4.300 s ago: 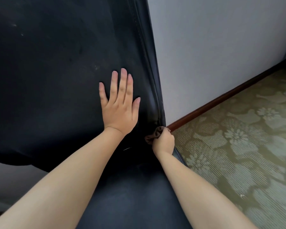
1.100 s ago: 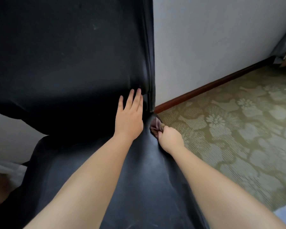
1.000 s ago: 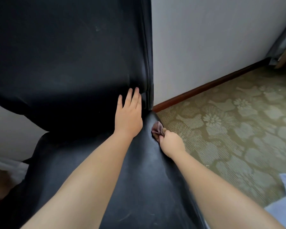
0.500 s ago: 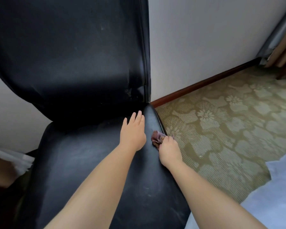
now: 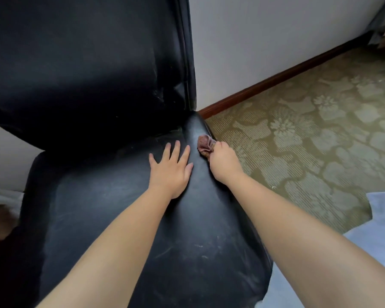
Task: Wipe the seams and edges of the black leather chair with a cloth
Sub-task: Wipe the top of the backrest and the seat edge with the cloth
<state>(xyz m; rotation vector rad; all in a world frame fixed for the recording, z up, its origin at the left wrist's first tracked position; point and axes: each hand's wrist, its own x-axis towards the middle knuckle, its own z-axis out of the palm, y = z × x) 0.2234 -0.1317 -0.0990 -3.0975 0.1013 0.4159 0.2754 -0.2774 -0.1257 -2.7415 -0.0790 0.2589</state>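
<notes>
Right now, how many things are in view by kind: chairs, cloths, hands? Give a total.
Chairs: 1, the black chair.
Cloths: 1, the cloth bunched at the seat's right edge.
Hands: 2, the left hand flat on the seat, the right hand gripping the cloth.
Total: 4.

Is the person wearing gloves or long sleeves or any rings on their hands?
No. The left hand and right hand are bare: no gloves, rings, watch or bracelets show. Both forearms are bare too, with no sleeve reaching the wrists. Pale light-blue clothing shows at the lower right edge.
</notes>
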